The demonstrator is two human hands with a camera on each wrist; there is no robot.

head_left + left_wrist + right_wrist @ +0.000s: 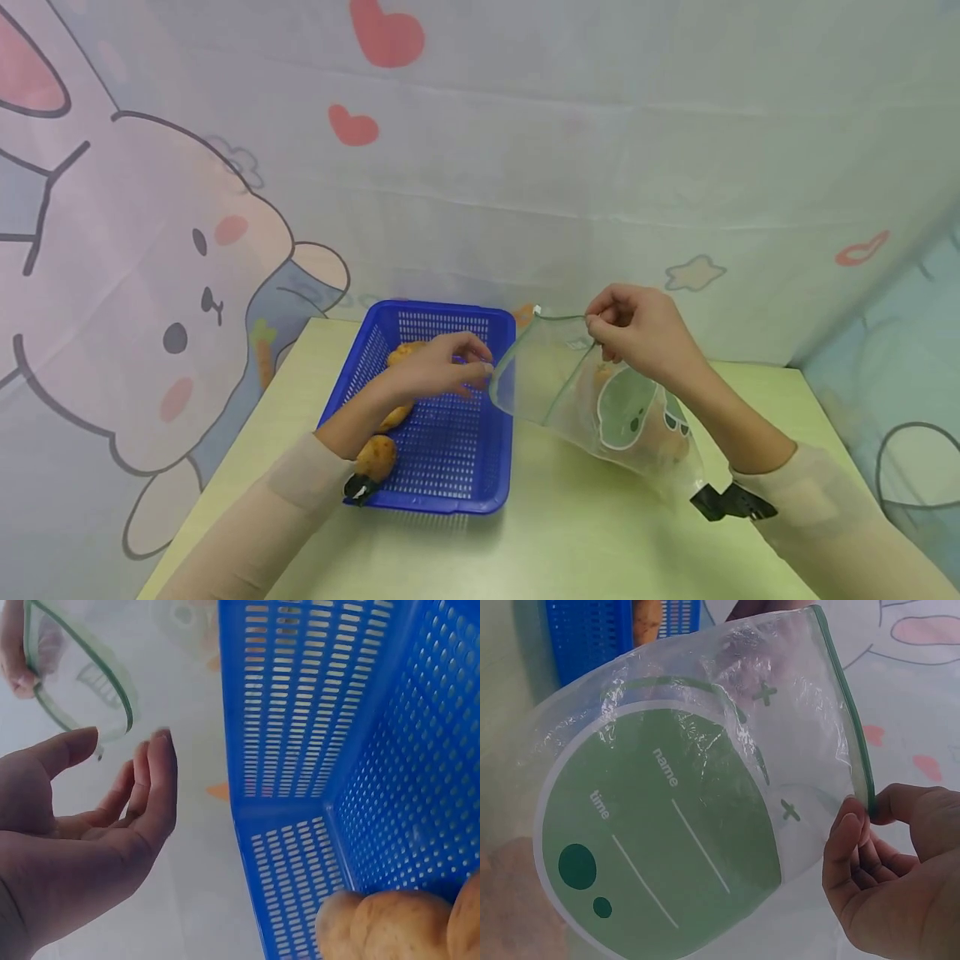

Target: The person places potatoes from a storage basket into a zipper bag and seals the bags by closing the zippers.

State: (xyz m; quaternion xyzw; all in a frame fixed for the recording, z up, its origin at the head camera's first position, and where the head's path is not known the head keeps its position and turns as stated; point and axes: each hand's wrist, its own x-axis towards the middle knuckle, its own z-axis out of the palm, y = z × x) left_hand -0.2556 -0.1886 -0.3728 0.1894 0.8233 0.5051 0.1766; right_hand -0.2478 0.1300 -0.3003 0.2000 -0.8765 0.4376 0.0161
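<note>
My right hand (645, 329) pinches the green-edged rim of a clear zip bag (536, 383) between thumb and fingers. The bag's mouth gapes toward the left. A green cartoon print with "name" and "time" lines covers its side (667, 832), and brownish lumps show through the plastic. My left hand (442, 367) hovers over the right side of a blue plastic basket (450, 502), fingertips close to the bag's left rim. In the left wrist view, its thumb and bent fingers stand apart with nothing between them. Several potatoes (377, 457) lie along the basket's left side, partly hidden by my left arm.
Basket and bag are on a pale yellow-green table (570, 542). Behind it hangs a cloth backdrop (600, 167) with a cartoon rabbit and hearts, close to the table's back edge. Black straps (731, 502) sit at my wrists.
</note>
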